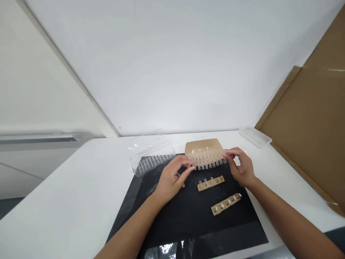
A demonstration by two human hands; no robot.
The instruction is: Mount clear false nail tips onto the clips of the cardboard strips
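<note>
Strip of translucent plastic nail-shaped tips (207, 162) clamped at opposite ends between fingers (185, 174) of left hand (169, 177) and right hand (242, 167), across near edge of tan cardboard panel (202, 144). Nearer, on black rectangular mat (188, 217), two narrow brown studded bars (209, 184); beyond left hand, clear plastic box (134, 164) of similar tips (155, 162).

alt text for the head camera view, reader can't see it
A person's left hand and right hand hold a translucent double-row strip of nail-shaped pieces at its ends, in front of a brown card. Closer in, two tan bars with metal studs lie on a black mat; a clear plastic case with a similar strip sits to the left.
</note>
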